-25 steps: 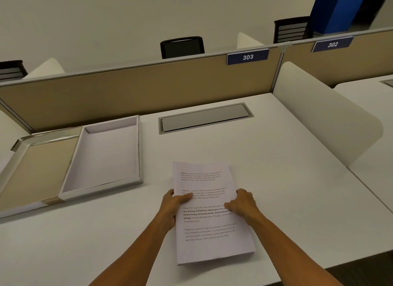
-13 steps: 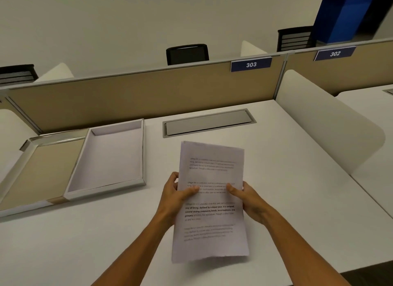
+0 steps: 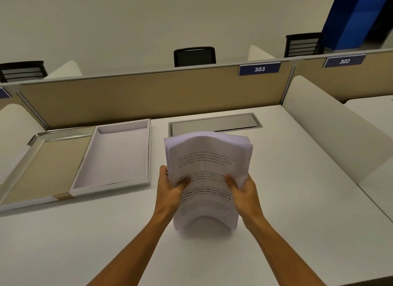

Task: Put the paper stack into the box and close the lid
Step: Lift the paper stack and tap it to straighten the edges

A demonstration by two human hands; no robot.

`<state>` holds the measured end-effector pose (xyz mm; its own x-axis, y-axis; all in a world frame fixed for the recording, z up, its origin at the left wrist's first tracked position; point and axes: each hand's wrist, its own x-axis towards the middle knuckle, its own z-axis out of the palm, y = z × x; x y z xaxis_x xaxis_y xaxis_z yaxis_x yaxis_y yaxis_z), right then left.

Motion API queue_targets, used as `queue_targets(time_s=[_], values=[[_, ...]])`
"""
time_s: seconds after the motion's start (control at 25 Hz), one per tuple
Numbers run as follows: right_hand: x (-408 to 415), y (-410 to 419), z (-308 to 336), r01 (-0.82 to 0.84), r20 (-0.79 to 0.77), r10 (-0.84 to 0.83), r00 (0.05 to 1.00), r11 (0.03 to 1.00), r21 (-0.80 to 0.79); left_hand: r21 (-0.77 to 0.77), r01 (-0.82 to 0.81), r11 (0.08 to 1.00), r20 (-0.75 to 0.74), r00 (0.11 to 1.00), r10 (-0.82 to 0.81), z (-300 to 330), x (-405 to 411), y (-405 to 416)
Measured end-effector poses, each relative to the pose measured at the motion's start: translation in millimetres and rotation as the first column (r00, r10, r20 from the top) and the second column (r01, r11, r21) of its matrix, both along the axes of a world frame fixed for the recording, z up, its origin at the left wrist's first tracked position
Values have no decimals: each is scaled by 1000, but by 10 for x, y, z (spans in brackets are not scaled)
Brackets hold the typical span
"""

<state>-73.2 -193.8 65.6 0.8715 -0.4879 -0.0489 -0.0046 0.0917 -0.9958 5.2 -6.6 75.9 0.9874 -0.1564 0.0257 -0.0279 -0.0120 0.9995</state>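
Observation:
A stack of printed white paper [image 3: 207, 158] stands nearly upright in front of me, bowed outward, its lower edge close to the desk. My left hand [image 3: 170, 188] grips its left edge and my right hand [image 3: 244, 190] grips its right edge, thumbs on the printed face. To the left lies the open box: a shallow white tray [image 3: 119, 158] with silver rims, empty inside. Its hinged lid [image 3: 42, 168] lies flat further left, tan inner side up.
A white desk [image 3: 297, 200] carries everything. A grey cable hatch [image 3: 214, 124] sits behind the paper. A tan partition [image 3: 138, 94] closes the back, and a white rounded divider [image 3: 331, 126] stands on the right. Black chairs show beyond the partition.
The paper lay flat on the desk; both hands lifted it and tipped it upright, and it now bows between them.

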Motion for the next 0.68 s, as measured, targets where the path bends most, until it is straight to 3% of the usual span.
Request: queue_targets(time_s=[0.36,0.68], values=[[-82,23,-145,-68,44,72,996,994,-84,21,-34,999,150,988,31,-190,-78,115],[-187,163,-194,-21,139,35,990,994,-103,39,-69,997,163,985,62,-405,-229,135]])
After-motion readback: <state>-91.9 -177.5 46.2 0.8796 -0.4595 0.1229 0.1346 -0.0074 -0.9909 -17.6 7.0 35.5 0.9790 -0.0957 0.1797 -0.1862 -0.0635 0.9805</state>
